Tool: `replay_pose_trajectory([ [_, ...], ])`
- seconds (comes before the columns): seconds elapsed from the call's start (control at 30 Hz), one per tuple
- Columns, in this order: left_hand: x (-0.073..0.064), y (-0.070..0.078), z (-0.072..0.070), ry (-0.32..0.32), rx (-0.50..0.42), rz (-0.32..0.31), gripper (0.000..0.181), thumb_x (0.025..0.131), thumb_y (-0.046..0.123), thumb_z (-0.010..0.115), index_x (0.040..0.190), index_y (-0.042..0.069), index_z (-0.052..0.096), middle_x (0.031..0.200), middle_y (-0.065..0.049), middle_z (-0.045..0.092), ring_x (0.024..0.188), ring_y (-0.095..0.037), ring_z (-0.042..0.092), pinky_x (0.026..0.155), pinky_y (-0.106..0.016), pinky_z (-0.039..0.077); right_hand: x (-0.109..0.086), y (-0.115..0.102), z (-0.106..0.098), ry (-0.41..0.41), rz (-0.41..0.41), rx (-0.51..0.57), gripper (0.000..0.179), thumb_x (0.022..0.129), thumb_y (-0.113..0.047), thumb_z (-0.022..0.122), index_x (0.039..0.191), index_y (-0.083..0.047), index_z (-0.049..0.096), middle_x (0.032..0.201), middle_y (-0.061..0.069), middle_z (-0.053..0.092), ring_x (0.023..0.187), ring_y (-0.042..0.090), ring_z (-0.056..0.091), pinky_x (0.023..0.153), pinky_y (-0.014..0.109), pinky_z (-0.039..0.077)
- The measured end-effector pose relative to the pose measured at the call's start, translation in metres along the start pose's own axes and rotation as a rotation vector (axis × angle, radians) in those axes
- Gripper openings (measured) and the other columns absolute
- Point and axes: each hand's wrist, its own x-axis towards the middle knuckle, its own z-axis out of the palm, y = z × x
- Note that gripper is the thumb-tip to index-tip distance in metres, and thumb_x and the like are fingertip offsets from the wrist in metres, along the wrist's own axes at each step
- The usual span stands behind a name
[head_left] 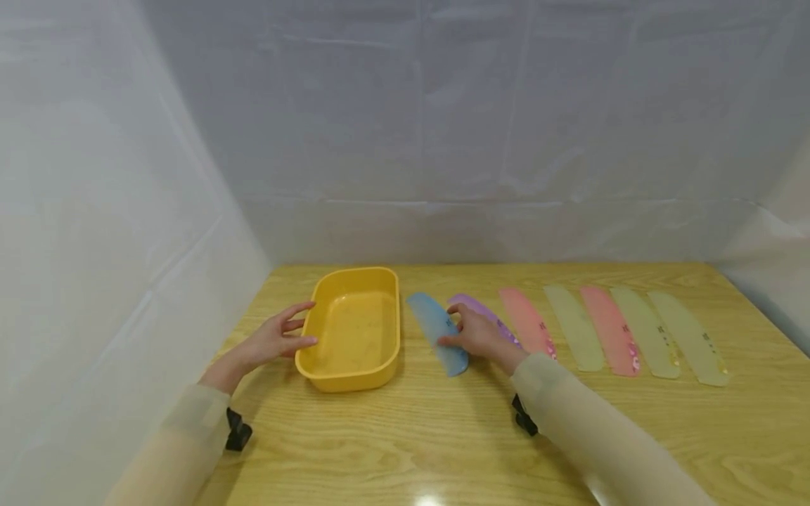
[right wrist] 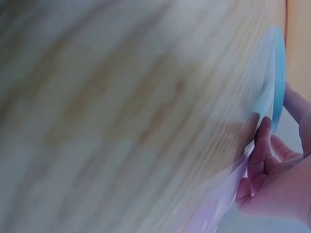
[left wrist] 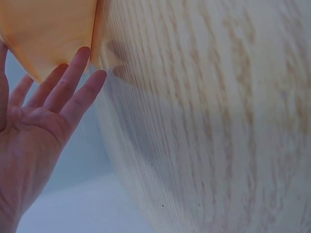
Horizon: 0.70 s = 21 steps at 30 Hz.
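Observation:
In the head view, my right hand (head_left: 477, 334) pinches a blue half-moon comb (head_left: 430, 316) by its right edge, thumb on one side and fingers on the other. The right wrist view shows that comb (right wrist: 279, 77) on edge between thumb and fingertips, close over the table. My left hand (head_left: 275, 341) is at the left side of a yellow plastic tub (head_left: 392, 376), thumb over the rim and fingers extended. From the left wrist, the straight fingers (left wrist: 65, 92) lie along the tub's outer wall (left wrist: 48, 29). The tub has nothing in it.
Right of the blue comb, a purple comb (head_left: 471, 303) lies partly under my right hand. Beyond it lie pink combs (head_left: 522, 313) and pale green combs (head_left: 572, 327) in a slanted row. White sheeting (head_left: 405, 140) surrounds the wooden table (head_left: 380, 450).

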Motion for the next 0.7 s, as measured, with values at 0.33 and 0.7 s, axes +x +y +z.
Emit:
replay_pose_trajectory([
  [0.33, -0.0030, 0.0009, -0.0025, 0.000, 0.002, -0.008, 0.083, 0.092, 0.015, 0.070, 0.154, 0.003, 0.016, 0.144, -0.040, 0.029, 0.117, -0.047, 0.052, 0.079, -0.043, 0.055, 0.0005, 0.0014, -0.0032, 0.018, -0.055, 0.013, 0.043, 0.094, -0.015, 0.066, 0.131, 0.001, 0.052, 0.092, 0.011, 0.063, 0.082, 0.022, 0.059, 0.068, 0.034, 0.051],
  [0.7, -0.0044, 0.0019, -0.0029, -0.019, 0.028, 0.008, 0.083, 0.093, 0.016, 0.068, 0.155, 0.002, 0.014, 0.145, -0.041, 0.026, 0.118, -0.047, 0.051, 0.081, -0.043, 0.055, 0.0043, 0.0077, -0.0053, 0.051, -0.087, 0.126, 0.032, 0.093, -0.005, 0.065, 0.124, -0.003, 0.056, 0.083, 0.008, 0.055, 0.075, 0.019, 0.051, 0.062, 0.030, 0.044],
])
